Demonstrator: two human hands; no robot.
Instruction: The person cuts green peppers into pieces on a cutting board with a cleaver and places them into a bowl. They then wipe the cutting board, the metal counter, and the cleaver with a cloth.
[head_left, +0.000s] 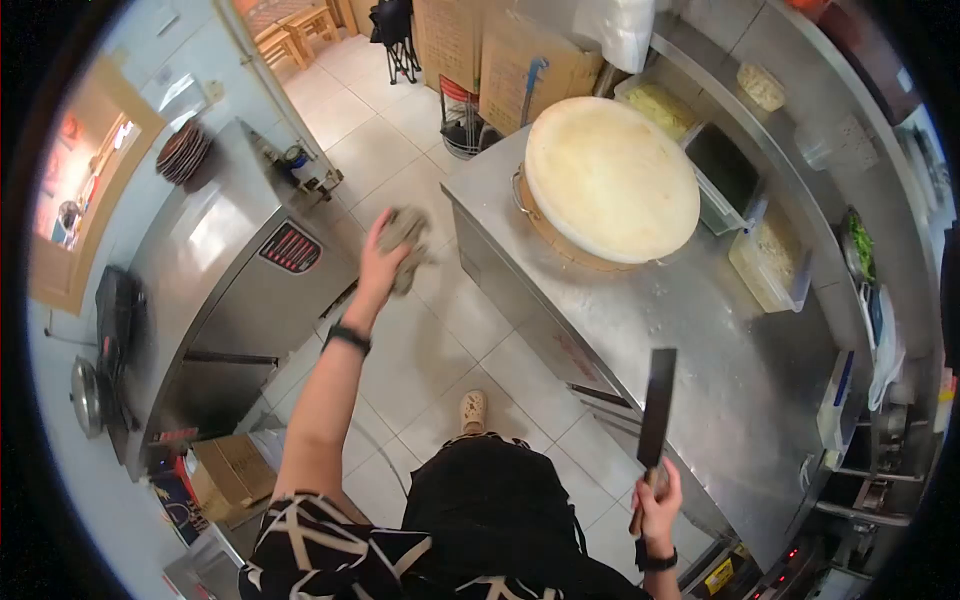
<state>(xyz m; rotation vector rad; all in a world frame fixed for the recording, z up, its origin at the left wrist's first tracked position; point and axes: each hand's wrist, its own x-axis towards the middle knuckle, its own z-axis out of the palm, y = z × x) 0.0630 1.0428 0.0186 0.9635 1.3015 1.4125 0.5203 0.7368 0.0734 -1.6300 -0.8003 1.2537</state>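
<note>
Cleaver [657, 405]: held by the handle, dark blade pointing up, over the near edge of the steel counter [720, 340].
Right hand [655, 500]: clenched around the cleaver handle, low at the right side, black band on the wrist.
Cloth [405, 240]: crumpled, grey-beige, lifted over the tiled floor [400, 150], between the counter and the steel cabinet [230, 290].
Left hand [380, 265]: raised with arm stretched out, fingers closed on the cloth, dark band on the wrist.
Cutting board [610, 180]: round, pale, resting on the far end of the counter, well apart from the cleaver.
Containers [770, 265]: in a row along the back side of the counter, food inside.
</note>
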